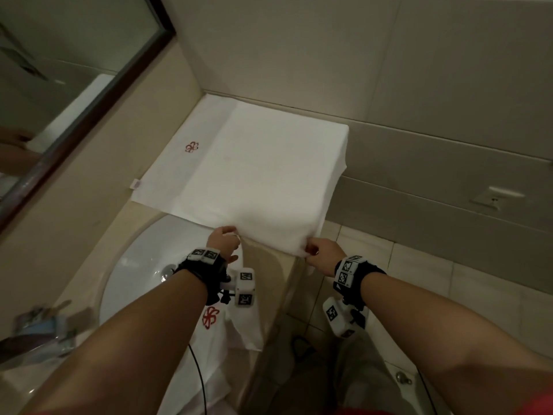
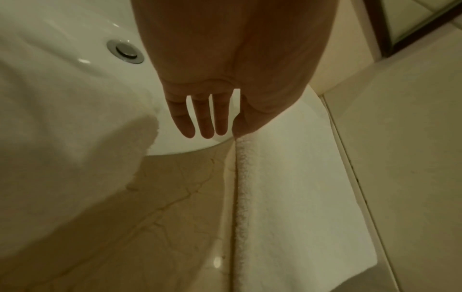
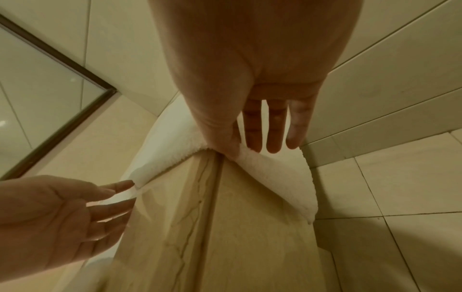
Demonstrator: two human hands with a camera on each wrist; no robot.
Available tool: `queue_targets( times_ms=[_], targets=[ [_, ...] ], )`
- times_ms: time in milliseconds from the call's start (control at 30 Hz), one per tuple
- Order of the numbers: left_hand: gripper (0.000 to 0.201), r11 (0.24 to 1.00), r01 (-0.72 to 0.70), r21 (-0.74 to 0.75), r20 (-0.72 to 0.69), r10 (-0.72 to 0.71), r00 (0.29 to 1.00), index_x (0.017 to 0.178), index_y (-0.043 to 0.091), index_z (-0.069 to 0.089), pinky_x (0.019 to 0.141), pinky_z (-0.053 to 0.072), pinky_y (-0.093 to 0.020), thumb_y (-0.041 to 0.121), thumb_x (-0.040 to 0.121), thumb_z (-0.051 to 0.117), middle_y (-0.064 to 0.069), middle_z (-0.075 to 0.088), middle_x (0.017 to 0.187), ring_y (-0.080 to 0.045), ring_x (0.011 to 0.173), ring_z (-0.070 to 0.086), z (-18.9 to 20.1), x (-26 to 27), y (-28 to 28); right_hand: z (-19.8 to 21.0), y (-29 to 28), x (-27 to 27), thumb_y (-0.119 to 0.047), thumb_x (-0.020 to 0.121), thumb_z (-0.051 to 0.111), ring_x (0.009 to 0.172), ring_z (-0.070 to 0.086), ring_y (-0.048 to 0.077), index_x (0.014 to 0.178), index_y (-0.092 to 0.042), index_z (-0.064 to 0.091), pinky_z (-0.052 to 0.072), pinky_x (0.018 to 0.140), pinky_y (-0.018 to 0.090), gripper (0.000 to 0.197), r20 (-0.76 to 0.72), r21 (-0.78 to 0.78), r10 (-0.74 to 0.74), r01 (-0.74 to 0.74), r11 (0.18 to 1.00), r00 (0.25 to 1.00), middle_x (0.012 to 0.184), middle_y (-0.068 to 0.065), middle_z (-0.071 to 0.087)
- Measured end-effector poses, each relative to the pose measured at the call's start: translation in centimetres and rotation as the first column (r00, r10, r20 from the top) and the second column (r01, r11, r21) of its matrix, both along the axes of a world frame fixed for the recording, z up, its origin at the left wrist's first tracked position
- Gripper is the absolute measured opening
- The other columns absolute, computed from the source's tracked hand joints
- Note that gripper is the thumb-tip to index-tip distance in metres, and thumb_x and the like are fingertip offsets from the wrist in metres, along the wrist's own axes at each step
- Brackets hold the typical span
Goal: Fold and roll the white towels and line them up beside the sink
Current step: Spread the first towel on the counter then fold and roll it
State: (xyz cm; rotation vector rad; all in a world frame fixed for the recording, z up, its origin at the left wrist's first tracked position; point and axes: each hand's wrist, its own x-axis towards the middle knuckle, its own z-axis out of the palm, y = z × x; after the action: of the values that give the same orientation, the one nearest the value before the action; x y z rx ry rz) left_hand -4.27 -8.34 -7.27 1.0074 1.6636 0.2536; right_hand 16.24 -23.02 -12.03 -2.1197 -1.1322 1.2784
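A white towel (image 1: 263, 175) lies folded flat on the counter, right of the sink (image 1: 134, 259); its right side hangs over the counter end. A lower white layer with a red emblem (image 1: 191, 146) shows at its left. My left hand (image 1: 236, 235) pinches the towel's near edge, and my right hand (image 1: 309, 250) pinches the near right corner. In the right wrist view the right hand (image 3: 240, 150) holds the towel (image 3: 275, 177) between thumb and forefinger, other fingers straight. The left hand (image 2: 225, 130) pinches the towel's edge (image 2: 287, 177). A second white towel (image 1: 209, 348) with a red emblem drapes from the sink over the counter front.
A dark-framed mirror (image 1: 59, 85) runs along the left wall. Tiled walls close the back and right of the counter (image 1: 269, 265). Blurred packets (image 1: 39, 333) lie at the sink's near left. Tiled floor (image 1: 419, 280) lies below on the right.
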Motion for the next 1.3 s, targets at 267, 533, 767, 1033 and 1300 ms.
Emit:
queue_targets(
  times_ms=[267,533,767,1033,1300],
  targets=[
    [0.04,0.978,-0.199,-0.068,0.149,0.208,0.967,0.124,0.013,0.059,0.079,0.047,-0.036,-0.006,0.088,0.055,-0.008,0.061,0.095,-0.025,0.105,0.057,1.1,0.9,1.2,0.8,0.4,1.3,-0.013,0.089,0.057,0.075,0.052,0.021,0.09,-0.011,0.051,0.038,0.057,0.025,0.007,0.055,0.137,-0.104,0.096,0.986,0.993,0.085,0.006,0.058],
    [0.04,0.95,-0.3,-0.087,0.247,0.312,0.917,0.127,0.006,0.058,0.075,0.053,-0.035,-0.01,0.092,0.046,-0.011,0.063,0.091,-0.025,0.083,0.064,2.0,2.0,2.0,1.6,1.8,1.5,-0.018,0.098,0.046,0.077,0.048,0.023,0.094,-0.013,0.046,0.035,0.063,0.031,0.006,0.069,0.122,-0.041,0.032,0.992,0.997,0.086,0.007,0.054],
    [0.043,0.943,-0.308,-0.125,0.285,0.331,0.9,0.125,0.008,0.056,0.063,0.053,-0.031,-0.013,0.089,0.048,-0.013,0.061,0.087,-0.022,0.072,0.061,2.7,2.0,2.3,1.7,2.3,2.0,-0.001,0.081,0.052,0.08,0.052,0.023,0.097,-0.016,0.05,0.036,0.065,0.025,0.022,0.244,0.077,0.068,-0.089,0.993,0.967,0.092,0.005,0.057],
    [0.033,0.967,-0.248,-0.054,0.169,0.254,0.952,0.111,0.01,0.066,0.055,0.042,-0.028,-0.004,0.093,0.043,-0.009,0.061,0.084,-0.017,0.07,0.059,2.3,2.0,3.2,2.2,1.8,2.9,-0.01,0.083,0.055,0.083,0.058,0.026,0.093,-0.01,0.058,0.048,0.072,0.033,0.011,0.266,0.133,0.016,-0.053,0.99,0.964,0.089,0.007,0.063],
    [0.036,0.981,0.106,0.165,-0.189,-0.074,0.979,0.123,0.009,0.064,0.087,0.053,-0.029,-0.001,0.09,0.056,-0.011,0.06,0.129,-0.026,0.108,0.061,3.9,2.2,4.0,4.3,1.5,4.5,-0.021,0.091,0.053,0.084,0.064,0.022,0.107,-0.019,0.061,0.053,0.077,0.036,0.018,0.242,0.143,0.003,-0.039,0.989,0.97,0.091,0.004,0.068]
  ],
)
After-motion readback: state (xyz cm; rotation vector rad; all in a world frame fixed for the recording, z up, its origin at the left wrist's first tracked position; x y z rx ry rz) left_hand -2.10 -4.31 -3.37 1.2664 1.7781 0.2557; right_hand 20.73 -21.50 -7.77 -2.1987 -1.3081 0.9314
